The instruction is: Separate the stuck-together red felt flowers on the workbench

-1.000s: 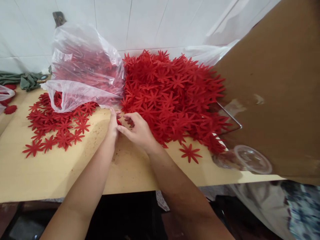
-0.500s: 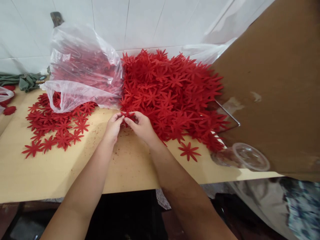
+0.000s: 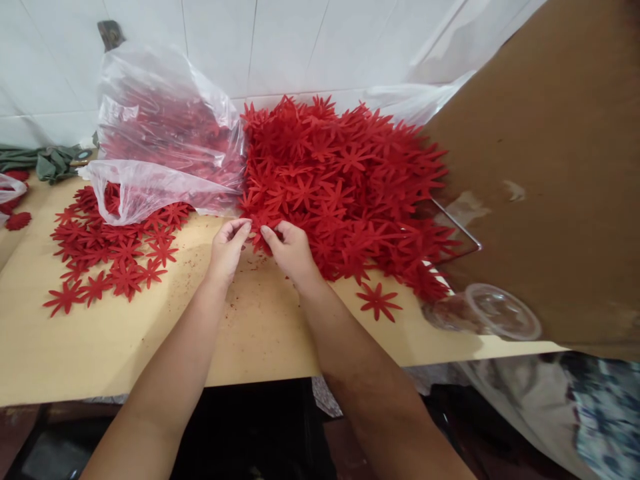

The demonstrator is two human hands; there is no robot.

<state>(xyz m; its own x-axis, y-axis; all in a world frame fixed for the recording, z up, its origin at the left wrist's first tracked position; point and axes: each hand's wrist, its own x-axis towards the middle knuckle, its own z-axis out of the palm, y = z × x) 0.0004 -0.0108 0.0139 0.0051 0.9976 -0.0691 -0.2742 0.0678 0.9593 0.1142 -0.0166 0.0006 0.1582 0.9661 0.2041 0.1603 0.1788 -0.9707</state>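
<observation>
A red flower-shaped cutout (image 3: 257,221) spans the gap between my hands, hard to tell apart from the red pile behind. My left hand (image 3: 231,248) pinches its left side with thumb and fingertips. On the right side, my right hand (image 3: 291,250) grips it the same way. Just beyond rises a large heap of red flower cutouts (image 3: 327,177). Tiny red scraps (image 3: 240,280) are scattered on the table (image 3: 260,333) below my wrists.
A clear plastic bag (image 3: 165,127) of red pieces stands at the back left, with more loose cutouts (image 3: 110,250) in front. One single cutout (image 3: 379,302) lies near the heap. A clear plastic tub (image 3: 483,313) rests against the brown cardboard (image 3: 560,200) at right.
My hands have moved slightly apart, with the thumbs farther from each other. More red shows between them. The heap and the bag stay where they were.
</observation>
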